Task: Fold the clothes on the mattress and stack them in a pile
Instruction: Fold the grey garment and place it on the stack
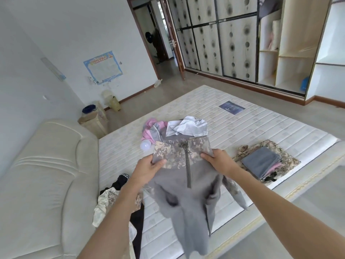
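A bare quilted mattress [233, 128] fills the tiled bedroom; left hand [149, 168] and right hand [219, 160] each pinch the camouflage-and-grey shirt [183, 176]

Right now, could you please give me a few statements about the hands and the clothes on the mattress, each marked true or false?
1. Both hands hold the camouflage and grey shirt up by its shoulders. True: the left hand and right hand each grip one.
2. The shirt lies flat on the mattress. False: it hangs from the hands.
3. A folded pile sits to the right. True.
4. The folded pile's top item is pink. False: it is grey.
5. Unfolded clothes lie beyond the shirt. True.
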